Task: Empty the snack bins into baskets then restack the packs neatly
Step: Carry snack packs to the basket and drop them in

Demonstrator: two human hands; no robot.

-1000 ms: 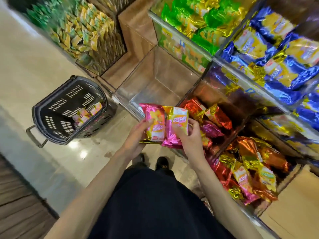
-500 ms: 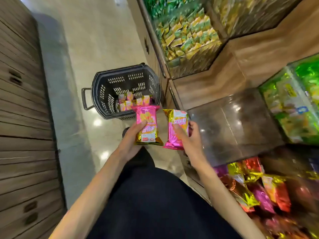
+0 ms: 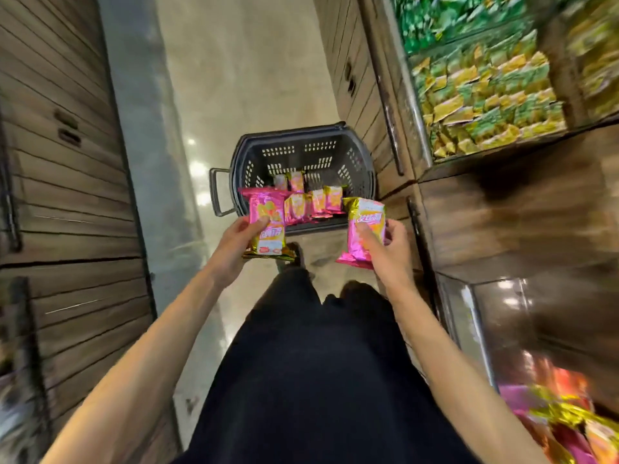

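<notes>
Two pink-and-gold snack packs are up, one per hand. The left hand [image 3: 234, 244] has thumb and fingers pinched round the left pack [image 3: 268, 216], and the right hand [image 3: 390, 252] grips the right pack [image 3: 363, 226] the same way. Both packs are upright and well apart, held over the near rim of the dark basket [image 3: 301, 162] on the floor. A handful of matching pink packs [image 3: 315, 202] sit inside it, near side. Over on the right there's a pile of green and yellow packs [image 3: 485, 102], plus blurry pink and gold ones [image 3: 562, 416] bottom right.
</notes>
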